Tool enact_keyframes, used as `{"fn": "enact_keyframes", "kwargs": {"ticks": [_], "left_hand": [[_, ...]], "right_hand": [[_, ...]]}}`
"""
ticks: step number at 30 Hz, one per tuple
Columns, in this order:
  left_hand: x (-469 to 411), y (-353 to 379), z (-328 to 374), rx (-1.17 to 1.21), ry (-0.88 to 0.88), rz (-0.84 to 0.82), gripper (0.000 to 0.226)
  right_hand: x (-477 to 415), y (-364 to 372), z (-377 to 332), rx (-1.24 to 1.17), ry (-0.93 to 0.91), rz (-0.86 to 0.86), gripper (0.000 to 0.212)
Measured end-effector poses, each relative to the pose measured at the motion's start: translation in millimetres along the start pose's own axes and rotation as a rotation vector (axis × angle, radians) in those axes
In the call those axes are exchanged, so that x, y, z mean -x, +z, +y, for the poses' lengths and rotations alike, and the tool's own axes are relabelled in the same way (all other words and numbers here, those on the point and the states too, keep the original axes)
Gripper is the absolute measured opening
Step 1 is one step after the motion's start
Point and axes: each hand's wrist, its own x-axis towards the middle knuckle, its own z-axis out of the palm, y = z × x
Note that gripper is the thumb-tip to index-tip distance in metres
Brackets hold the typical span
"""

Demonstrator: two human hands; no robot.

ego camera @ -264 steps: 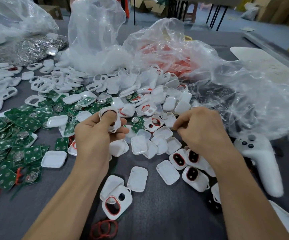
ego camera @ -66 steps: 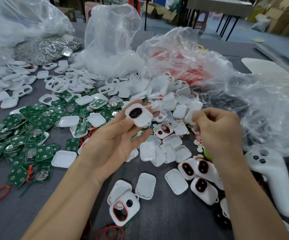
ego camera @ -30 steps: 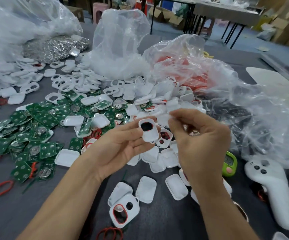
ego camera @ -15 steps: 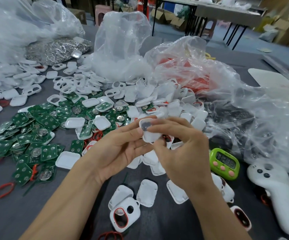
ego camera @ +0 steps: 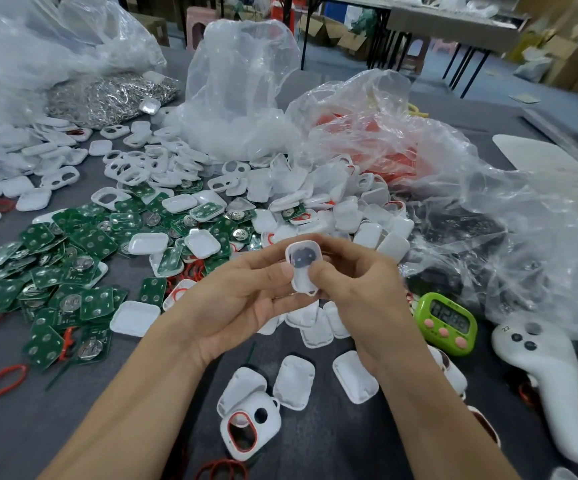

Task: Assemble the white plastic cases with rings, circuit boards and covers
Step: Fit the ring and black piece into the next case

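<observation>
Gripping left hand [ego camera: 242, 299]: fingers are curling round the white case [ego camera: 304, 266], holding it above the grey table [ego camera: 20, 445].
Pinching right hand [ego camera: 360, 289]: thumb and forefinger are nipping its lower edge.
Case face: dark blotch is showing through cloudy cover.

The white case [ego camera: 303, 258] is blurred, its dark inside indistinct; the green timer [ego camera: 448, 318] shows digits too smeared to read.

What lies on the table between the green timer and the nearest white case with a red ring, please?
In the head view, two white covers lie between the green timer and the ringed white case. The right forearm crosses above.
</observation>
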Motion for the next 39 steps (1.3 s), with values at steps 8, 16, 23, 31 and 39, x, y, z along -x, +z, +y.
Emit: {"fn": "enact_keyframes", "kwargs": {"ticks": [8, 16, 23, 31, 39], "left_hand": [[0, -2, 0, 0.033, 0.016, -0.032, 0.062], [0, -1, 1, 0.018, 0.015, -0.033, 0.062], [1, -2, -2, -0.061, -0.012, -0.047, 0.047], [0, -1, -2, -0.083, -0.01, -0.05, 0.053], [2, -1, 2, 0.043, 0.023, 0.021, 0.059]], "right_hand": [[1, 4, 5, 0.052, 0.163, -0.043, 0.021], [-4, -3, 0, -0.088, 0.174, -0.078, 0.026], [0, 3, 5, -0.003, 0.133, -0.088, 0.023], [1, 4, 4, -0.018, 0.102, -0.079, 0.012], [-14, -20, -2, -0.041, 0.099, 0.184, 0.017]]}}
